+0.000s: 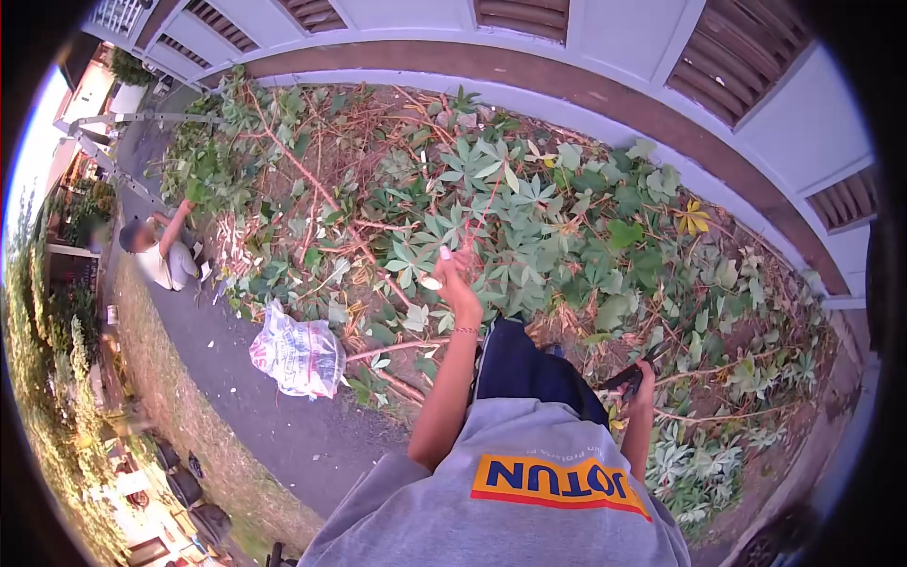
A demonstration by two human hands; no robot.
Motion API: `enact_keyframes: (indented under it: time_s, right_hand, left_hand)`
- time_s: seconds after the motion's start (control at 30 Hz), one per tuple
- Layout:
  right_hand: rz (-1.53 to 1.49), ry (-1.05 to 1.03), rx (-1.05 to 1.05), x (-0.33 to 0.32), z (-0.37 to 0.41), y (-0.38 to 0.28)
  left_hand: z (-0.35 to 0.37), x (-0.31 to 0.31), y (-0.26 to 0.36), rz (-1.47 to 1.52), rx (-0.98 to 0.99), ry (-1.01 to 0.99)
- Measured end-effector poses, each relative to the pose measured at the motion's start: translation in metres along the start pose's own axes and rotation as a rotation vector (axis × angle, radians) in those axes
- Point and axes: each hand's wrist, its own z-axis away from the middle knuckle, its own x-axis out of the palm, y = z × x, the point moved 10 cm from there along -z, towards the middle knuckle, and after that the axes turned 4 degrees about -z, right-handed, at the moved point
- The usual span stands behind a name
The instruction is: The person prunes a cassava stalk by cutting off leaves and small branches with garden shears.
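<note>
My left hand [460,283] is raised in front of me with its fingers closed around a leafy cassava stem [485,206]. The thin red leaf stalks fan out above my fingers, with long-lobed green leaves around them. Low at my right side, my right hand [642,380] grips a pair of dark pruning shears [624,380], the tool pointing up and inward past my leg. Cut branches [316,184] and green foliage [624,236] lie thickly on the soil around both hands.
A stuffed white plastic bag [300,352] sits at the path's edge on my left. Further left, another person [165,250] reaches into the greenery near a metal ladder-like frame [113,168]. A pale wall [624,38] with louvred openings borders the bed; a paved path [255,416] runs alongside.
</note>
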Motion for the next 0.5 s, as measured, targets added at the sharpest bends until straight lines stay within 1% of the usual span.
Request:
enact_keyframes:
  time_s: [0.03,0.07,0.13,0.2,0.27,0.3,0.33,0.37,0.4,0.5]
  right_hand:
    - [0.013,-0.162,-0.003,0.016,-0.003,-0.006]
    - [0.019,-0.171,-0.023,0.018,-0.006,-0.010]
    - [0.061,-0.123,-0.042,0.034,0.009,-0.018]
    - [0.050,-0.183,-0.064,0.041,0.001,-0.009]
    - [0.035,-0.232,-0.039,0.055,0.008,0.002]
    - [0.071,-0.282,-0.025,0.059,0.008,0.010]
    - [0.083,-0.221,-0.005,0.055,0.009,0.021]
    - [0.124,-0.239,0.022,0.055,0.014,0.029]
    - [0.164,-0.257,0.046,0.058,0.018,0.034]
    - [0.117,-0.240,0.053,0.073,0.040,0.034]
  left_hand:
    - [0.001,-0.001,0.000,0.015,-0.018,-0.038]
    - [0.001,-0.003,0.001,0.035,-0.011,-0.033]
    - [0.000,-0.008,0.009,0.126,0.030,-0.025]
    - [0.000,-0.004,0.026,0.187,0.064,-0.008]
    - [0.000,-0.008,0.029,0.198,0.056,0.088]
    - [-0.005,-0.003,0.031,0.207,0.059,0.083]
    - [-0.012,-0.003,0.033,0.281,0.066,0.117]
    - [-0.019,-0.002,0.033,0.356,0.070,0.151]
    - [-0.027,0.007,0.037,0.367,0.066,0.145]
    - [-0.049,0.035,0.048,0.224,0.116,0.047]
